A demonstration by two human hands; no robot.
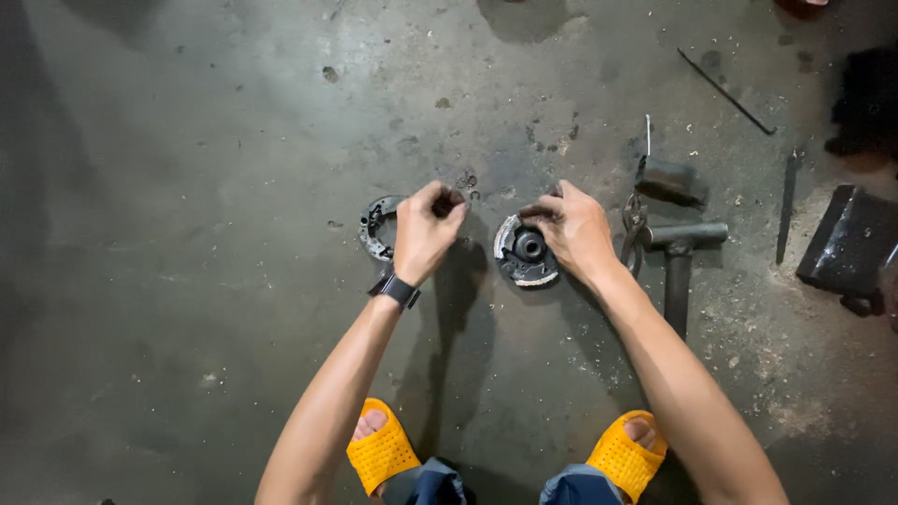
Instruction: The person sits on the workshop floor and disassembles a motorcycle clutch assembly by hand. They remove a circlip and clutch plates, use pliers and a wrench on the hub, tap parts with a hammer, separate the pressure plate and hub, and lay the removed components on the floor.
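Where stained concrete floor [234,140] spreads, left hand [426,234] pinching something small, perhaps, right hand [580,229] gripping round metal part [522,254].

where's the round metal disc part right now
In the head view, the round disc part lies on the concrete floor just right of centre, under the right hand, with pliers and a hammer to its right.

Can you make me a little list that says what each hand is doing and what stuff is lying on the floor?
place: stained concrete floor
left hand: fingers curled around something small and dark, too hidden to name
right hand: fingertips on the rim of a round metal disc part
beside left hand: metal ring part
right of the hands: pliers, hammer, thin rod, dark metal block
wrist: black watch
feet: yellow sandals
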